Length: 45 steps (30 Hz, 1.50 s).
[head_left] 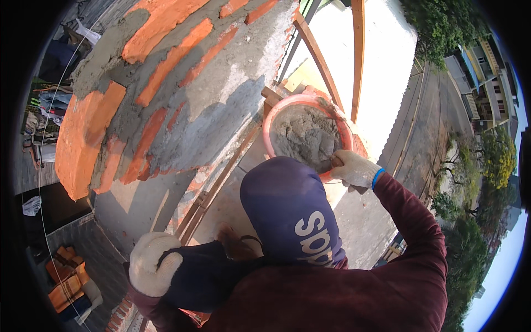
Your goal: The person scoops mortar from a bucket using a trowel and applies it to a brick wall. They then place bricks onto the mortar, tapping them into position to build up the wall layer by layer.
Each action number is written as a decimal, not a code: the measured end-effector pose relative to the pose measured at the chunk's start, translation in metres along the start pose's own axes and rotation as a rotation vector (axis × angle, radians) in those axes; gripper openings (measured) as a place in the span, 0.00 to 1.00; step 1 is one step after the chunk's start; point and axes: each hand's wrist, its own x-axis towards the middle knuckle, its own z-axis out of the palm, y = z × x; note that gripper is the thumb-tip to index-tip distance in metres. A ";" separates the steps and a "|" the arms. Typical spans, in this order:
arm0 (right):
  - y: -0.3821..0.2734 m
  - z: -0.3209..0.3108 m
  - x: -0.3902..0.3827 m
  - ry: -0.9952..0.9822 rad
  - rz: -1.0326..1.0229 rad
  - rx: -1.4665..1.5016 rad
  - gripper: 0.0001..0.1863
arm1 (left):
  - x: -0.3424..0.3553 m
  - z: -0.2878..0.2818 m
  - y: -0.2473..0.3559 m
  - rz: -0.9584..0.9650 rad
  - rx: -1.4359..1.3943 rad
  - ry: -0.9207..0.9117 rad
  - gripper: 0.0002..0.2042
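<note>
My right hand [357, 170], in a white knit glove with a blue cuff, is closed around the wooden handle of a trowel [327, 148]. Its blade sits in grey wet mortar [301, 130] inside a round orange-pink bucket [267, 130]. At the lower left, my gloved left hand [155, 264] rests against dark cloth over my leg. Its fingers are curled, and what lies in them, if anything, is hidden. Dark blue cloth [285, 205] with pale print covers part of the bucket's near rim. A brick wall [182, 105] with mortar joints rises at the upper left.
Wooden poles [358, 61] stand beyond the bucket. A ledge [193, 210] runs along the wall's foot, near a sandalled foot [238, 242]. Thin wire [41, 182] crosses the left side. Far below on the right lie a road [423, 105] and trees [448, 27].
</note>
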 end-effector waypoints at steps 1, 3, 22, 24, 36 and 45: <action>0.005 0.008 0.007 0.000 -0.031 0.051 0.15 | 0.006 0.001 0.000 0.005 0.049 -0.028 0.13; 0.006 0.016 0.008 -0.013 -0.083 0.138 0.15 | 0.018 0.003 0.002 0.011 0.150 -0.096 0.13; 0.033 -0.002 -0.048 0.000 0.008 0.444 0.16 | 0.014 -0.025 0.108 -0.298 0.008 -0.224 0.15; 0.031 -0.012 -0.067 -0.041 0.030 0.442 0.16 | -0.018 -0.034 0.122 -0.321 0.070 -0.206 0.19; -0.015 -0.085 -0.207 -0.114 -0.154 0.242 0.16 | -0.090 -0.004 0.164 -0.430 0.100 -0.275 0.28; -0.103 -0.100 -0.313 -0.011 -0.204 0.313 0.20 | -0.105 -0.007 0.228 -0.539 0.029 -0.250 0.34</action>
